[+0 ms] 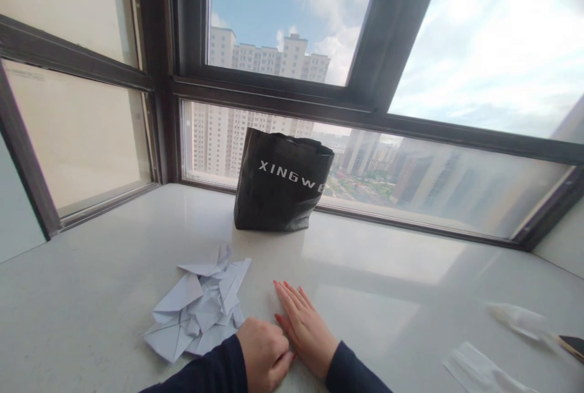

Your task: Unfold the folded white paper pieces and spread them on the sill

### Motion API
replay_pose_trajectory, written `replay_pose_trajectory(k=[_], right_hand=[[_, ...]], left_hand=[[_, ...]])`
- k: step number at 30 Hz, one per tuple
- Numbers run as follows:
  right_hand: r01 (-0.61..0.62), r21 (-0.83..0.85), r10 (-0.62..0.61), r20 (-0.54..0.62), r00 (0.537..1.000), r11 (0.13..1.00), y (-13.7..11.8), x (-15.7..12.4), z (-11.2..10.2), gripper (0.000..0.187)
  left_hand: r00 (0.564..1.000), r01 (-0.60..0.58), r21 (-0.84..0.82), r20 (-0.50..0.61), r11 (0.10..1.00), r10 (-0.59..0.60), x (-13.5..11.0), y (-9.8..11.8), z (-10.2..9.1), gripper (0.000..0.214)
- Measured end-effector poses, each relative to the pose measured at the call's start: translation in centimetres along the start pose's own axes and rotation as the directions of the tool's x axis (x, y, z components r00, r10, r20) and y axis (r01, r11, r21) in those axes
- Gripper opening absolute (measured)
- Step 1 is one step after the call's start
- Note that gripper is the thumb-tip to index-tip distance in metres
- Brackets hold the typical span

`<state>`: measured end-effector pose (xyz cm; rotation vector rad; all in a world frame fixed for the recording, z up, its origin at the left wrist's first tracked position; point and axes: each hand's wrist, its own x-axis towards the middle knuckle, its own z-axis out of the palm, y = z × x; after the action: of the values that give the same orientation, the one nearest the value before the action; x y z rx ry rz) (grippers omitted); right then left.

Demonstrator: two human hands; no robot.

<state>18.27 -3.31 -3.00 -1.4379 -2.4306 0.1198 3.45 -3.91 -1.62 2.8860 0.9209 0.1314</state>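
My right hand point(302, 327) lies flat on the white stone sill, fingers stretched out together and pointing away from me. My left hand point(261, 354) is curled into a fist right beside it, knuckles up, touching the right hand's thumb side; what is inside the fist, if anything, is hidden. Just left of the fist lies a heap of several folded white paper pieces point(199, 309), its near edge close to my left hand. Both sleeves are dark blue.
A black bag point(280, 181) with white lettering stands upright at the back against the window frame point(365, 116). At the right edge lie clear plastic wrappers point(483, 372) and a dark flat object point(572, 345). The sill point(387, 277) is pale and glossy.
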Motion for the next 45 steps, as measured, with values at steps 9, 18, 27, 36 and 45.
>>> replay_pose_trajectory(k=[9, 18, 27, 36, 45], right_hand=[[0.006, -0.016, -0.005, 0.019, 1.000, 1.000, -0.32, 0.06, -0.74, 0.043], [-0.001, 0.030, 0.001, -0.006, 1.000, 1.000, -0.01, 0.00, -0.47, 0.042], [-0.045, 0.113, 0.047, -0.010, 0.999, 0.993, 0.03, 0.14, -0.35, 0.042], [-0.050, 0.149, 0.052, -0.008, 0.999, 0.988, 0.07, 0.18, -0.53, 0.040], [0.010, 0.094, -0.002, -0.088, 0.996, 0.996, 0.35, 0.07, -0.46, 0.037]], left_hand=[[1.000, 0.004, 0.023, 0.015, 1.000, -0.005, -0.26, 0.15, -0.64, 0.024], [1.000, -0.001, 0.018, 0.013, 1.000, 0.000, -0.33, 0.00, -0.65, 0.024], [1.000, 0.005, 0.034, -0.005, 0.999, -0.005, -0.20, -0.10, -0.22, 0.025], [0.999, -0.005, 0.048, -0.044, 0.999, 0.007, -0.18, 0.00, -0.52, 0.027], [0.996, -0.001, 0.036, -0.085, 0.999, 0.004, -0.24, -0.08, -0.27, 0.026]])
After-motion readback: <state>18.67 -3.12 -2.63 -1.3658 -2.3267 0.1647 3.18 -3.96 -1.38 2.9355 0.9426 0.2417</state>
